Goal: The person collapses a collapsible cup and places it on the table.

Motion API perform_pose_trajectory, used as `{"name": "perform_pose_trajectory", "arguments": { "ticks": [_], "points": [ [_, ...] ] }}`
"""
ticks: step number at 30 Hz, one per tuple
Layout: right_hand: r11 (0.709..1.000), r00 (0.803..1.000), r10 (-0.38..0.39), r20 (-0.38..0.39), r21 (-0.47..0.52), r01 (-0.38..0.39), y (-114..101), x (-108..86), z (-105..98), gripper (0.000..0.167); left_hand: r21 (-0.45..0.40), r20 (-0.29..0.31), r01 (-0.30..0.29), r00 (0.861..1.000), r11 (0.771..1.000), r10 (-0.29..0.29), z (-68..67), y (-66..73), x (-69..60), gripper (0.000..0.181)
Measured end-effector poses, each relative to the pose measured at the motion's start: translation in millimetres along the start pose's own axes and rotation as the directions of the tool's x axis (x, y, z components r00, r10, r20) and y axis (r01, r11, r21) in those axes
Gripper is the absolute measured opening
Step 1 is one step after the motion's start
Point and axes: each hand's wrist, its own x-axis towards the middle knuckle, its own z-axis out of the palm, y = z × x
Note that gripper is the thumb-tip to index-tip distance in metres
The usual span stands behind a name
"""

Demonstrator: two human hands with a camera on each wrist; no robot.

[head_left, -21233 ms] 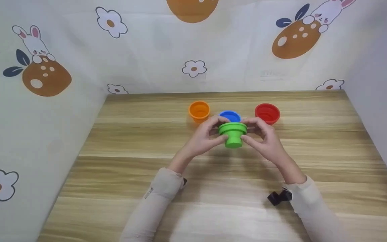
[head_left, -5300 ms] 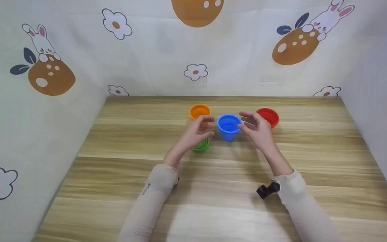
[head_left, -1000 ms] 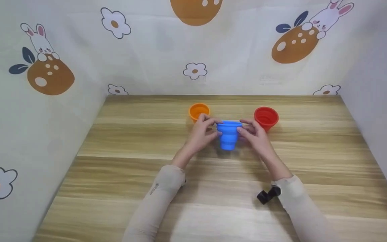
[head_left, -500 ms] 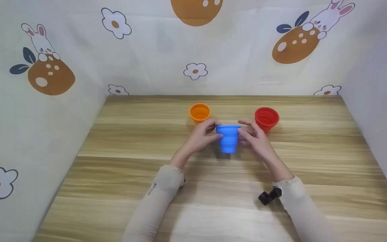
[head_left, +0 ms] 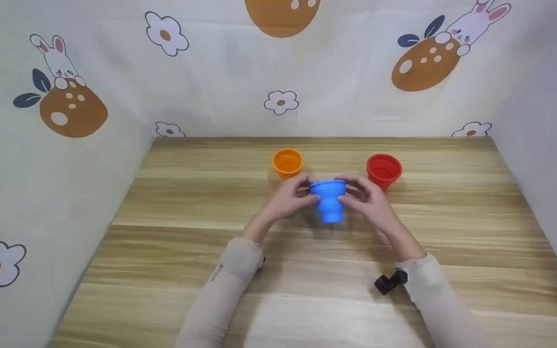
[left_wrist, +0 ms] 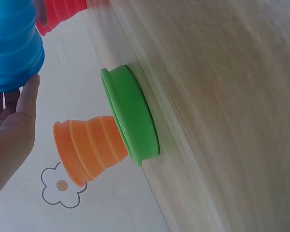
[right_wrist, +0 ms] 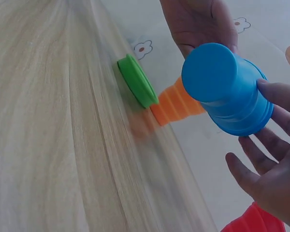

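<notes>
Both hands hold a blue ribbed cup (head_left: 329, 202) by its sides, raised above the table, its rim up and its narrow base toward the camera. The left hand (head_left: 285, 198) grips its left side, thumb in front; the right hand (head_left: 367, 202) grips its right side. In the left wrist view the blue cup (left_wrist: 13, 46) touches the left fingertips. In the right wrist view the base of the blue cup (right_wrist: 210, 72) faces the camera, with right fingers around its rim. A flattened green cup (right_wrist: 137, 81) stands on the table, hidden behind the left hand in the head view.
An orange cup (head_left: 287, 163) stands behind the left hand, and a red cup (head_left: 384, 171) stands behind the right hand. Patterned cloth walls (head_left: 230, 77) border the wooden table (head_left: 172, 203) at the back and sides.
Over the last second the blue cup has come slightly nearer the person, and the right fingers have shifted along its rim. Earlier both hands held the green cup, which now stands on the table.
</notes>
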Motion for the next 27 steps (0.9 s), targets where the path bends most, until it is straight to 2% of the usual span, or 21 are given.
{"name": "perform_pose_trajectory", "arguments": {
  "ticks": [9, 17, 27],
  "points": [
    [1.0, 0.999, 0.018, -0.04, -0.024, -0.019, -3.8, -1.4, 2.9, 0.039, 0.026, 0.02, 0.036, 0.999, 0.999, -0.037, 1.8, -1.1, 0.0, 0.029],
    [0.997, 0.996, 0.014, -0.084, -0.08, -0.021, -3.4, -2.4, 2.0, 0.036, 0.079, -0.001, 0.028, 1.0, 0.996, -0.028, 3.5, -0.5, 0.7, 0.027],
    [0.988, 0.996, -0.006, -0.094, -0.155, -0.009, -3.6, -3.8, 0.3, 0.035, 0.204, -0.034, -0.059, 0.997, 0.977, 0.067, 6.7, 0.4, 0.8, 0.028]
  ]
}}
